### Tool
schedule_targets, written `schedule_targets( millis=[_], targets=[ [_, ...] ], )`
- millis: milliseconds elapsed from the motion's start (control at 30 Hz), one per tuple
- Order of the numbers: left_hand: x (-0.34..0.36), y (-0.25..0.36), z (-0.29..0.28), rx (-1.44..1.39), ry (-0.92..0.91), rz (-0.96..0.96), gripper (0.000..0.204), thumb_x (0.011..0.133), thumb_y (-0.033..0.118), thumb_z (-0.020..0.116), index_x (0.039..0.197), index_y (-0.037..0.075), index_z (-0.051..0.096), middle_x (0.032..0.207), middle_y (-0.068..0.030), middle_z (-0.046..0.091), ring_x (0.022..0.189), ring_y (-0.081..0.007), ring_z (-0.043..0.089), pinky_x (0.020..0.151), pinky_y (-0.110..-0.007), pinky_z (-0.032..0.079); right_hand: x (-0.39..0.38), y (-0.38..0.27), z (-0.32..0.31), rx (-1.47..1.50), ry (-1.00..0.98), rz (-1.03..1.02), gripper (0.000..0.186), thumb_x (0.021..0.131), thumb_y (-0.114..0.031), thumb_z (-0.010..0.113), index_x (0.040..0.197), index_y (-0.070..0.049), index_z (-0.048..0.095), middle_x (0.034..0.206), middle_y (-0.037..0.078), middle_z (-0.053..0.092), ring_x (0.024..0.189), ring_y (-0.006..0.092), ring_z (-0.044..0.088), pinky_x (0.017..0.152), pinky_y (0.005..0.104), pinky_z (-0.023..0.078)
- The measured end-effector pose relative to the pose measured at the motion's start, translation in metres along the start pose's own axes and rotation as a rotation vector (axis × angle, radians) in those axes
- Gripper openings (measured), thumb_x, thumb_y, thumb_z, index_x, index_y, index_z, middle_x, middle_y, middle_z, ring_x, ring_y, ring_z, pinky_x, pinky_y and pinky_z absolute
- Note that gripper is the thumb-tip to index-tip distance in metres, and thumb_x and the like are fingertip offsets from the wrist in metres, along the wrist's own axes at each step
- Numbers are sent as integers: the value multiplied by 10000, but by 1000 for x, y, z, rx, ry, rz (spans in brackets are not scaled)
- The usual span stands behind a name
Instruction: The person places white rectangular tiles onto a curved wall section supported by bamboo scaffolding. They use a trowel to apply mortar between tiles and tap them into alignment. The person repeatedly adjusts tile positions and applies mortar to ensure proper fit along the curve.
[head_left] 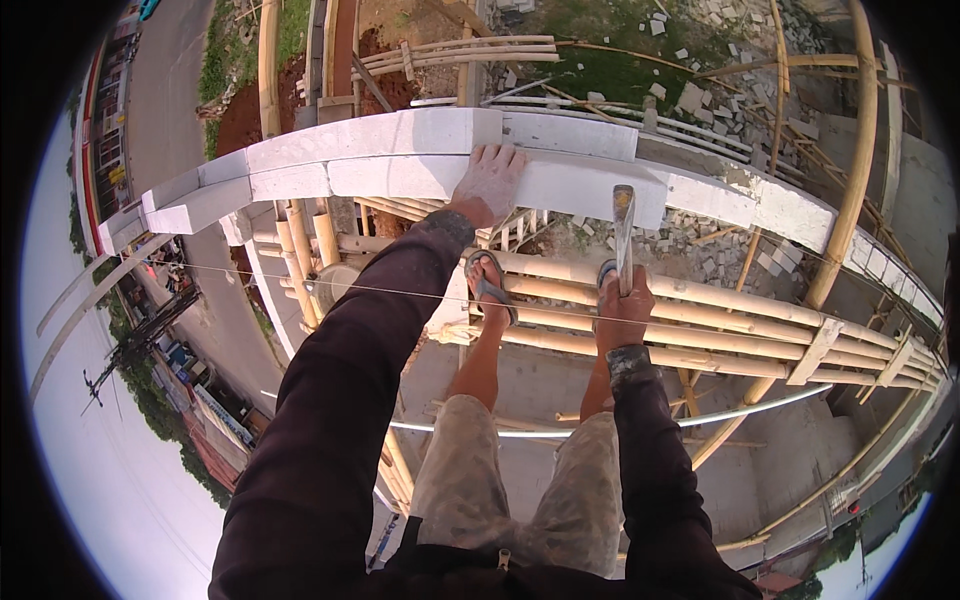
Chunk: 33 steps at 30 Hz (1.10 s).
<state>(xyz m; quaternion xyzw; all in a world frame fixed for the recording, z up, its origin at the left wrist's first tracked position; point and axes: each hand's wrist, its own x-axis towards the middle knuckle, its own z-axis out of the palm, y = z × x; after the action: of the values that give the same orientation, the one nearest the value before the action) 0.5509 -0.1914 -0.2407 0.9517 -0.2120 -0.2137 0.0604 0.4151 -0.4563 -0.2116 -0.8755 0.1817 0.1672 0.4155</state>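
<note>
My left hand (490,185) lies flat over the upper edge of a white block wall (380,172), fingers extended and slightly apart. A white block (580,182) just right of it sticks out toward me from the course. Below that block, my right hand (627,305) is wrapped round the lower end of a hammer (625,235). The hammer points away from me, its shiny metal part upward and its brownish end over the block's near edge. Whether it touches the block I cannot tell.
I stand in sandals on a scaffold of bamboo poles (700,318) high above ground. A thin string (420,291) runs across in front of me. Upright bamboo (855,170) rises at right. Block rubble (700,100) lies beyond the wall; a road (165,80) is far left.
</note>
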Motion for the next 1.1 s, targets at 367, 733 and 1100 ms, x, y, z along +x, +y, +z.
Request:
schedule_targets(
  millis=[367,733,1100],
  targets=[
    [-10,-5,4,15,125,59,551,784,161,634,1303,26,509,1221,-147,522,1206,-332,466,1099,-472,297,-2,-21,17,-67,-105,-27,151,862,-71,620,985,10,585,738,202,626,663,356,631,618,447,477],
    [-71,-117,20,-66,483,-808,799,965,444,499,1494,-99,248,1609,-242,104,1497,-423,35,1203,-543,60,2,12,39,-243,-55,-137,260,832,-91,662,1067,-4,594,751,222,652,738,423,659,642,471,500],
    [-75,-155,49,-142,592,-1007,847,993,561,377,1534,-53,156,1614,-237,116,1500,-408,53,1209,-521,53,-15,-68,54,-128,-209,-388,173,835,-102,653,987,-38,603,718,149,636,653,330,656,616,433,505]
  ],
)
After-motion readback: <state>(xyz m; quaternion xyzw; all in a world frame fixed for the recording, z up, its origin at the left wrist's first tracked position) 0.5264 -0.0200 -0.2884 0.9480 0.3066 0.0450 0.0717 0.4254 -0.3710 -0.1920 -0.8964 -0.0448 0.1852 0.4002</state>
